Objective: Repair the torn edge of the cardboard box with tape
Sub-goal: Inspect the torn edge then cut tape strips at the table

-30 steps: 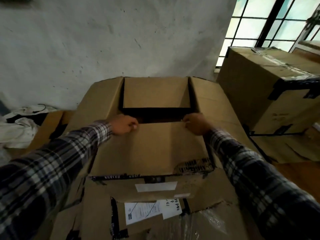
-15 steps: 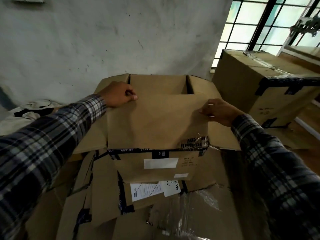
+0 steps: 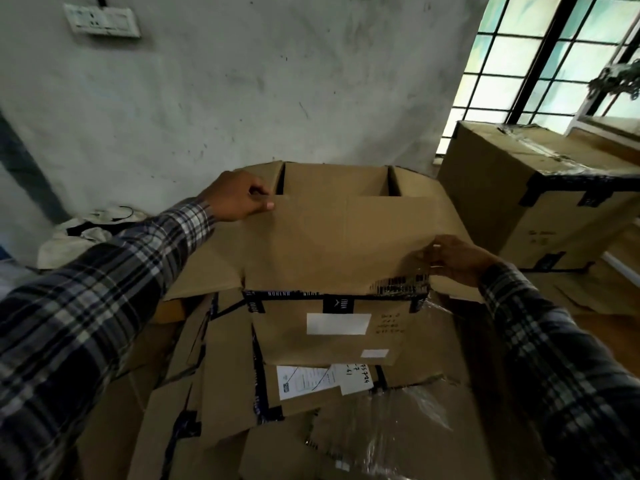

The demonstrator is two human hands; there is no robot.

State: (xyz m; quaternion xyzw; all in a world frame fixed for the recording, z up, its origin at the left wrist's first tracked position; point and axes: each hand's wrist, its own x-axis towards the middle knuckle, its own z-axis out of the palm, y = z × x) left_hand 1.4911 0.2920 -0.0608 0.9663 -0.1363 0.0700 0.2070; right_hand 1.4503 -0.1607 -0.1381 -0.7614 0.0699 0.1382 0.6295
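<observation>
At frame center, the left hand (image 3: pixel 235 197) pinches the near flap (image 3: pixel 332 244) of the cardboard box (image 3: pixel 339 183); the right hand (image 3: pixel 457 259) grips the flap's torn, taped right edge.

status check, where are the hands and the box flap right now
Left hand pinches near flap's far-left corner. Right hand grips flap's right edge by peeling old tape. No tape roll in view. Nothing blocking.

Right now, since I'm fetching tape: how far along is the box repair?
Nothing is taped yet. The left hand and right hand grip the near flap of the cardboard box, beside ragged old tape. No tape roll shows; the whole taping is left.
</observation>
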